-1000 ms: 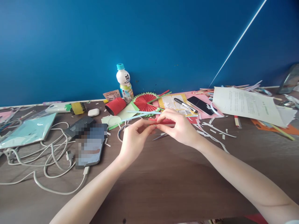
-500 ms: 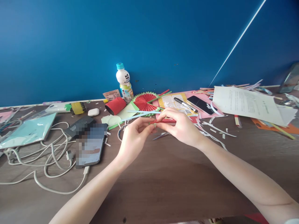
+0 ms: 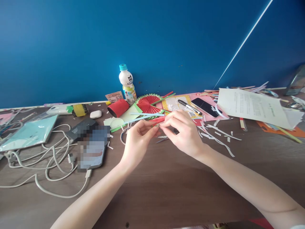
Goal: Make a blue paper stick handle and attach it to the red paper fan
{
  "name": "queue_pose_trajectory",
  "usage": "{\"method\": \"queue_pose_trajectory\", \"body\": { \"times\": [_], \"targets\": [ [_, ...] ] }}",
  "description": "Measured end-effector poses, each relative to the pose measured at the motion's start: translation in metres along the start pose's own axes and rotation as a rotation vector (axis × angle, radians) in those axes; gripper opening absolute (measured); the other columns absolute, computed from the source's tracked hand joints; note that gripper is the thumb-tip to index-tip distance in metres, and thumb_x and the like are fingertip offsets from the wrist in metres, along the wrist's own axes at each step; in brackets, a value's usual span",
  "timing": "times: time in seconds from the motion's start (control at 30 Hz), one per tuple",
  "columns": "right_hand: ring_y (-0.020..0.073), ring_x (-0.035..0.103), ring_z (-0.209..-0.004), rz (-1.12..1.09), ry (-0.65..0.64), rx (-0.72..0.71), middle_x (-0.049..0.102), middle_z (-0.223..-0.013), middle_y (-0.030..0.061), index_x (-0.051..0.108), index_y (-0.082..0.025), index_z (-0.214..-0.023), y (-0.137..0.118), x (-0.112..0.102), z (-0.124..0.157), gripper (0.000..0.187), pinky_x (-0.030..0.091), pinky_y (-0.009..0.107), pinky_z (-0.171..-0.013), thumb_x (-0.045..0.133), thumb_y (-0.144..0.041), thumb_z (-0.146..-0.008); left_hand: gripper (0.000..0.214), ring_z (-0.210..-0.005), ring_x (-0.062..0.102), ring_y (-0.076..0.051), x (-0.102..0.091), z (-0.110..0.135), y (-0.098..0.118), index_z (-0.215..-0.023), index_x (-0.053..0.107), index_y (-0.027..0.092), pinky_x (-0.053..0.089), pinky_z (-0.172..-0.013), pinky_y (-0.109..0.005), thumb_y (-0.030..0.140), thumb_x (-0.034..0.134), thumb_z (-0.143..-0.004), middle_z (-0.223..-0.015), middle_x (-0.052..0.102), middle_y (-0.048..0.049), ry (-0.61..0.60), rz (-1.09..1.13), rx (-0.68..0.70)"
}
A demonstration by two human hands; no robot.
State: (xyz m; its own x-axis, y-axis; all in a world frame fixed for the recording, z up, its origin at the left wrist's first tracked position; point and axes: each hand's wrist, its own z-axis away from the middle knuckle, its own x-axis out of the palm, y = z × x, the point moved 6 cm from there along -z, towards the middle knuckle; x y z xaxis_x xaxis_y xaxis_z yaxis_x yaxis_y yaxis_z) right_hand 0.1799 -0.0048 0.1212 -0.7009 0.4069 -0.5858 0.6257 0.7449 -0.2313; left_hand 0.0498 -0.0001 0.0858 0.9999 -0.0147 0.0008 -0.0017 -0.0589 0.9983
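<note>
My left hand (image 3: 137, 140) and my right hand (image 3: 184, 132) meet fingertip to fingertip above the brown table (image 3: 166, 190). Together they pinch a narrow folded red paper strip (image 3: 156, 123), mostly hidden by the fingers. Both hands are closed in a pinch. Just beyond them lie a red pleated paper fan (image 3: 147, 104) with a green rim and long pale blue and green paper strips (image 3: 143, 117). A pair of scissors (image 3: 166, 137) shows partly under my right hand.
A drink bottle (image 3: 127, 85), a red cup on its side (image 3: 117, 108), an earbud case (image 3: 95, 114), a phone with white cables (image 3: 91, 146), a marker (image 3: 188, 106), a second phone (image 3: 203, 106), a printed sheet (image 3: 252, 106) and paper scraps (image 3: 219, 133) crowd the table's back.
My right hand has slid slightly left and lower along the red strip, covering more of it. My left hand has barely moved.
</note>
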Motion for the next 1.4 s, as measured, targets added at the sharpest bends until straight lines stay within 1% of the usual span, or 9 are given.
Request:
{"method": "queue_pose_trajectory", "body": {
  "times": [0.4, 0.57, 0.77, 0.83, 0.93, 1.07, 1.17, 1.3, 1.4],
  "targets": [
    [0.0156, 0.051, -0.068, 0.011, -0.007, -0.047, 0.056, -0.071, 0.0035, 0.051, -0.019, -0.066, -0.001, -0.001, 0.000, 0.017, 0.041, 0.031, -0.064, 0.050, -0.011, -0.082, 0.015, -0.065, 0.065, -0.011, 0.002, 0.003, 0.005, -0.083, 0.064, 0.016, 0.052, -0.065, -0.021, 0.027, 0.065, -0.073, -0.075, 0.071, -0.0008, 0.027, -0.102, 0.053],
    [0.0151, 0.054, -0.070, -0.089, -0.020, -0.038, 0.055, -0.075, 0.0050, 0.051, -0.018, -0.071, -0.002, -0.001, 0.001, 0.015, 0.044, 0.028, -0.060, 0.047, -0.008, -0.082, 0.015, -0.065, 0.064, -0.010, 0.001, 0.005, 0.006, -0.084, 0.065, 0.018, 0.051, -0.064, -0.020, 0.027, 0.065, -0.073, -0.077, 0.071, 0.0000, 0.036, -0.121, 0.082],
    [0.0150, 0.054, -0.074, -0.200, 0.001, -0.019, 0.053, -0.077, 0.0039, 0.053, -0.019, -0.076, 0.001, -0.003, 0.001, 0.014, 0.046, 0.029, -0.064, 0.047, -0.007, -0.081, 0.015, -0.063, 0.064, -0.011, 0.001, 0.006, 0.008, -0.080, 0.065, 0.017, 0.051, -0.063, -0.022, 0.029, 0.066, -0.072, -0.074, 0.070, -0.0002, 0.042, -0.110, 0.057],
    [0.0155, 0.055, -0.077, -0.283, -0.033, 0.020, 0.055, -0.081, 0.0045, 0.055, -0.019, -0.080, 0.004, -0.002, -0.001, 0.012, 0.047, 0.029, -0.065, 0.049, -0.009, -0.081, 0.016, -0.064, 0.064, -0.012, 0.001, 0.006, 0.009, -0.081, 0.065, 0.017, 0.051, -0.064, -0.023, 0.030, 0.066, -0.071, -0.075, 0.070, -0.0008, 0.042, -0.115, 0.062],
    [0.0156, 0.056, -0.082, -0.406, -0.141, 0.144, 0.058, -0.091, 0.0064, 0.059, -0.018, -0.089, 0.010, 0.002, -0.004, 0.012, 0.048, 0.027, -0.062, 0.053, -0.012, -0.081, 0.016, -0.066, 0.064, -0.013, 0.002, 0.006, 0.010, -0.083, 0.066, 0.018, 0.051, -0.065, -0.024, 0.029, 0.065, -0.072, -0.074, 0.070, -0.0008, 0.031, -0.143, 0.078],
    [0.0130, 0.055, -0.076, -0.468, -0.253, 0.274, 0.059, -0.088, 0.0042, 0.063, -0.018, -0.086, 0.017, 0.004, -0.005, 0.009, 0.045, 0.026, -0.061, 0.056, -0.017, -0.081, 0.013, -0.069, 0.065, -0.013, 0.002, 0.006, 0.011, -0.083, 0.065, 0.019, 0.050, -0.066, -0.022, 0.028, 0.061, -0.075, -0.079, 0.070, -0.0005, 0.027, -0.236, 0.105],
    [0.0107, 0.052, -0.068, -0.513, -0.315, 0.347, 0.058, -0.086, 0.0025, 0.065, -0.019, -0.087, 0.022, 0.004, -0.004, 0.010, 0.043, 0.025, -0.059, 0.058, -0.021, -0.081, 0.013, -0.070, 0.065, -0.014, 0.002, 0.007, 0.011, -0.085, 0.065, 0.019, 0.049, -0.066, -0.022, 0.028, 0.060, -0.075, -0.078, 0.070, 0.0002, 0.032, -0.334, 0.132],
    [0.0095, 0.048, -0.063, -0.529, -0.350, 0.403, 0.054, -0.080, 0.0010, 0.066, -0.020, -0.084, 0.027, 0.005, -0.003, 0.009, 0.041, 0.026, -0.056, 0.061, -0.025, -0.079, 0.013, -0.069, 0.065, -0.014, 0.003, 0.008, 0.013, -0.083, 0.065, 0.020, 0.049, -0.066, -0.023, 0.028, 0.060, -0.075, -0.076, 0.071, 0.0005, 0.029, -0.361, 0.147],
    [0.0098, 0.048, -0.064, -0.525, -0.335, 0.417, 0.053, -0.079, 0.0008, 0.065, -0.018, -0.079, 0.028, 0.005, -0.002, 0.004, 0.041, 0.026, -0.057, 0.062, -0.021, -0.077, 0.011, -0.068, 0.065, -0.014, 0.005, 0.008, 0.012, -0.082, 0.065, 0.020, 0.050, -0.064, -0.022, 0.027, 0.060, -0.075, -0.074, 0.070, 0.0010, 0.011, -0.329, 0.126]
  ]
}}
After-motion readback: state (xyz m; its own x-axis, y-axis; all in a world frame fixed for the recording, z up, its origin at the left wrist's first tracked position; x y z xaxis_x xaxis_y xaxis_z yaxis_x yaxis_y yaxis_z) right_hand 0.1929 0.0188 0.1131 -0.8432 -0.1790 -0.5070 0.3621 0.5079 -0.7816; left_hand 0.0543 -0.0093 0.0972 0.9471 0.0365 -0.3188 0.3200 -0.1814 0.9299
